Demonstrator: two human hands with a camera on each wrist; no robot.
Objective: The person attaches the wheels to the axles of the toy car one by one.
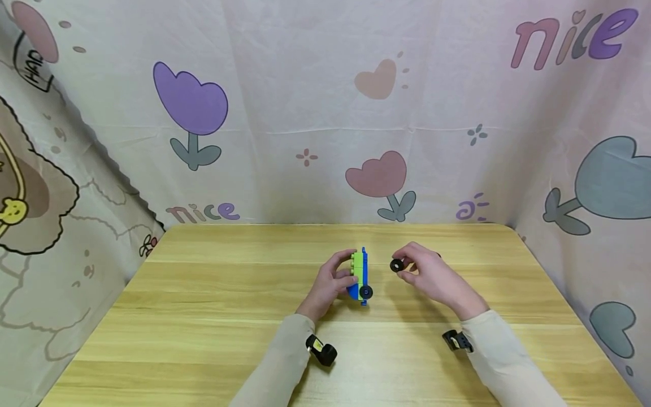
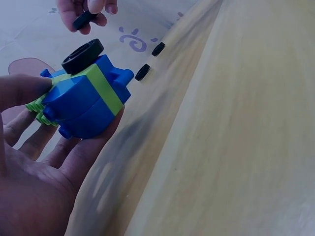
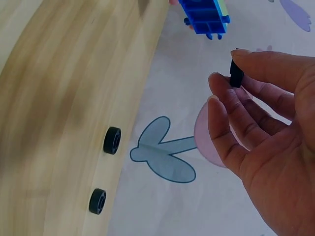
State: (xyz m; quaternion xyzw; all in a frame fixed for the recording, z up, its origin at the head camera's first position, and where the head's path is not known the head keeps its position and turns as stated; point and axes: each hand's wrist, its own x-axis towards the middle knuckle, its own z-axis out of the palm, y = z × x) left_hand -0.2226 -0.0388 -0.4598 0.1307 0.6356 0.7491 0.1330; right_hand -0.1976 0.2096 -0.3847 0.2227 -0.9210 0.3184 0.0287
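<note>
My left hand [image 1: 328, 285] grips a toy car body [image 1: 359, 271] built of blue and lime green blocks, held on its side above the table. One black wheel [image 2: 82, 56] is fitted on the body near its blue rounded end. In the left wrist view, fingers wrap the underside and the thumb lies over the top. My right hand [image 1: 432, 274] pinches a loose black wheel [image 1: 396, 265] between thumb and fingertips, a short way right of the car body. The right wrist view shows that wheel [image 3: 236, 72] edge-on, apart from the body's blue underside [image 3: 205, 17].
Two more black wheels, a nearer wheel [image 3: 112, 140] and another wheel [image 3: 97, 201], stand on the wooden table [image 1: 203, 316] near its far edge, beyond the right hand. A printed curtain [image 1: 285, 113] hangs behind the table and along both sides.
</note>
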